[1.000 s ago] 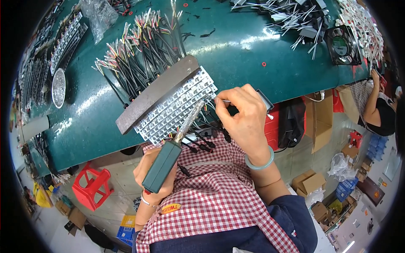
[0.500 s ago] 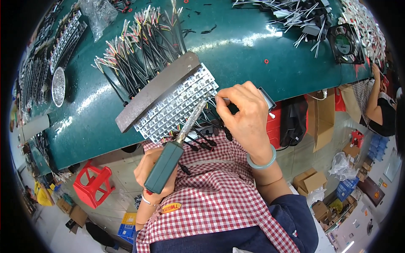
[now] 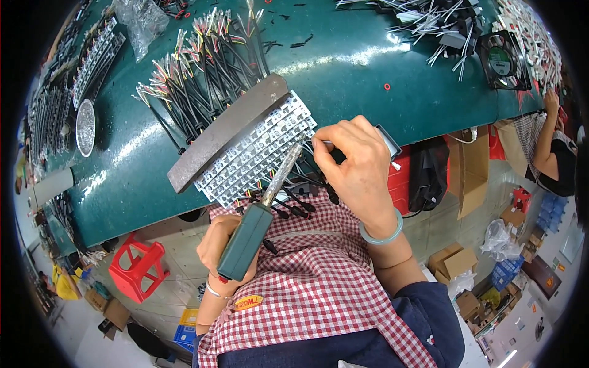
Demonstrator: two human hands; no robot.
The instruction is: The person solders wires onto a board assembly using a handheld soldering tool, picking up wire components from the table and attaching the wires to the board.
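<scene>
My left hand (image 3: 215,246) is wrapped round the green handle of a soldering iron (image 3: 246,240). Its metal barrel slants up and right, with the tip at the right ends of several circuit board strips (image 3: 248,156) lying side by side. My right hand (image 3: 357,164) is pinched close to that tip; a thin piece, perhaps a wire, shows at its fingers, but I cannot make out what it is. A dark grey metal bar (image 3: 230,132) lies along the far side of the strips. Black cables (image 3: 299,208) with connectors hang from the strips' near side, over the table edge.
Beyond the bar lies a bundle of black cables (image 3: 211,80) with stripped coloured ends. A small oval dish (image 3: 86,127) stands left on the green table (image 3: 343,92). At the right are a fan (image 3: 503,61) and a co-worker's arm (image 3: 548,132). A red stool (image 3: 138,268) stands below left.
The soldering iron's handle and my left hand have shifted slightly to the right. My right hand stays pinched in almost the same place.
</scene>
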